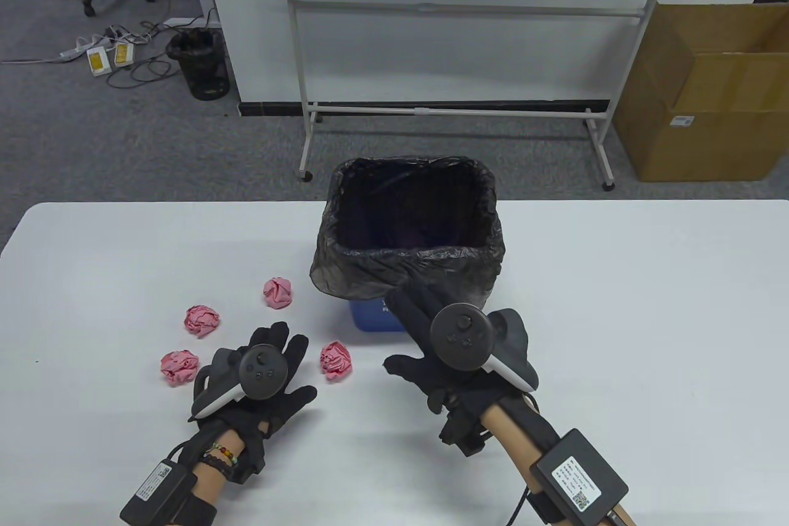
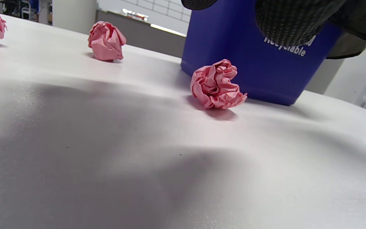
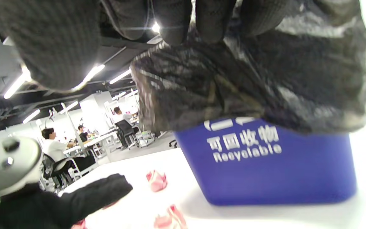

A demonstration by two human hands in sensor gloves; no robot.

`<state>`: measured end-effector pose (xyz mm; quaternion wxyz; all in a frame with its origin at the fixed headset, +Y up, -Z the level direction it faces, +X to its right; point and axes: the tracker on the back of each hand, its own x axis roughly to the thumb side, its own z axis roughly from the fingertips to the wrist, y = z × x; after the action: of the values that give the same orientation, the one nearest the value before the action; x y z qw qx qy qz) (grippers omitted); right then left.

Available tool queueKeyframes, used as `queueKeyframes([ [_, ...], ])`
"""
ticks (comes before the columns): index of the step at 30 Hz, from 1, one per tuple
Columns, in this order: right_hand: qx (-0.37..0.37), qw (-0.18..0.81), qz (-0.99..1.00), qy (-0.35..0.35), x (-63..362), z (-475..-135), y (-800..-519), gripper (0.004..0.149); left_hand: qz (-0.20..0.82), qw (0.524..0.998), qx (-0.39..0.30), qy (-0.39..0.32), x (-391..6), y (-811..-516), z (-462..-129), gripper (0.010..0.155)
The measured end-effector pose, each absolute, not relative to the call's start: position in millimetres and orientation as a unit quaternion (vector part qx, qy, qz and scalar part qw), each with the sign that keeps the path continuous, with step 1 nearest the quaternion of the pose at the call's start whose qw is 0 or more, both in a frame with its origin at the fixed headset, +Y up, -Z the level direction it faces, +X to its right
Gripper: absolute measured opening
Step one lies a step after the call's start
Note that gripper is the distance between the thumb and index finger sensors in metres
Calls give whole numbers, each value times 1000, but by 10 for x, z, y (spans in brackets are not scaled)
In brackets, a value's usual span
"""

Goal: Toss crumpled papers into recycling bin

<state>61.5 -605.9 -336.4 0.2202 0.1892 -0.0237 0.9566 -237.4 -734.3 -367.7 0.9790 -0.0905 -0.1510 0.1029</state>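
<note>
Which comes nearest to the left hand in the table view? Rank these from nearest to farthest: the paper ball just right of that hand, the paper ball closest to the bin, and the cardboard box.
From the left hand:
1. Right-side paper ball, just beside the fingers.
2. Bin-side paper ball, up toward the bin's left.
3. Cardboard box, on the floor at far right.

White table (image 1: 616,304) with bin (image 1: 370,319), paper balls (image 1: 336,361)

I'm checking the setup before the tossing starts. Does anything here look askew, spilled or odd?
Nothing is damaged or spilled. Four crumpled pink papers lie loose on the table, left of the upright recycling bin. Its black liner hangs unevenly over the rim; the right hand reaches toward the liner.
</note>
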Motion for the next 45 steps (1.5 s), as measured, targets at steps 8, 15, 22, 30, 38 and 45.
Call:
queueKeyframes([
  [8,191,176,966,0,548,-3241,-6547,87,104,979,-88,-150,-2374,-7340,-3675,85],
  [15,190,168,967,13,547,-3183,-6791,87,106,978,-90,-154,-2310,-7353,-3684,85],
  [22,191,151,970,11,560,-3146,-6898,88,100,979,-92,-151,-2214,-7326,-3704,85],
  [30,184,143,972,25,607,-3152,-6986,88,79,980,-103,-148,-2053,-7361,-3755,84],
  [38,168,150,974,34,714,-3177,-7016,88,68,982,-105,-139,-1835,-7373,-3952,83],
  [45,166,144,975,40,725,-3182,-7027,88,56,984,-109,-131,-1710,-7485,-4102,81],
])
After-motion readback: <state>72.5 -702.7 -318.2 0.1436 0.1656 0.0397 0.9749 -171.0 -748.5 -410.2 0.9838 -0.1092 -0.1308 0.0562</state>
